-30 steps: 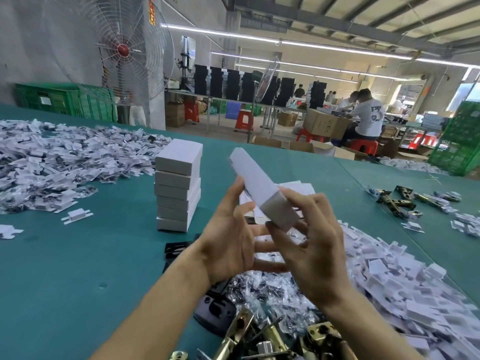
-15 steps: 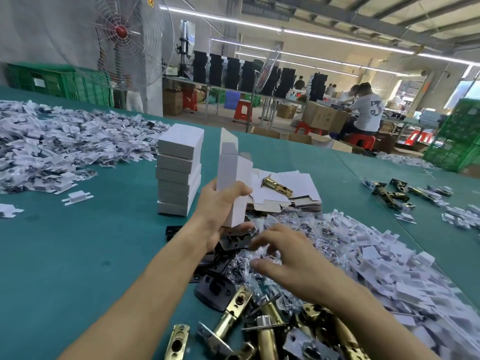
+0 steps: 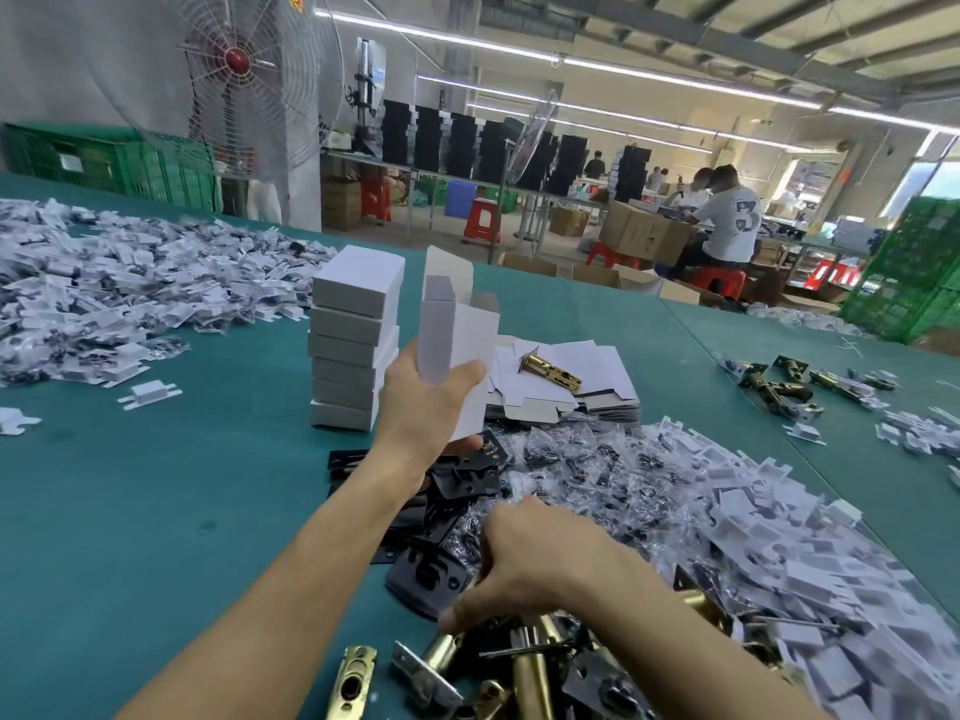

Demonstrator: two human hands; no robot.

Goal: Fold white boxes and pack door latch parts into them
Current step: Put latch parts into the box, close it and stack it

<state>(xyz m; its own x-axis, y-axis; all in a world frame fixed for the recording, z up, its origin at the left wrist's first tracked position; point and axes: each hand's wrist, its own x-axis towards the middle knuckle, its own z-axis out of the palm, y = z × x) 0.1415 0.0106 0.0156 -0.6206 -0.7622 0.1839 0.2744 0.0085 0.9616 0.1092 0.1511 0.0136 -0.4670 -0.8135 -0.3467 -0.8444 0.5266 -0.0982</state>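
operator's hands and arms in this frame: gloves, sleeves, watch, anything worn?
Nothing worn that shows. The left hand and right hand are bare, with no gloves and no rings visible. The left forearm and right forearm are bare to the frame edge, with no sleeve, watch, wristband or cable in view.

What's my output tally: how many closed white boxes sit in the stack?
6, all in one stack on the green table, left of the open box the left hand holds; any behind it would be hidden.
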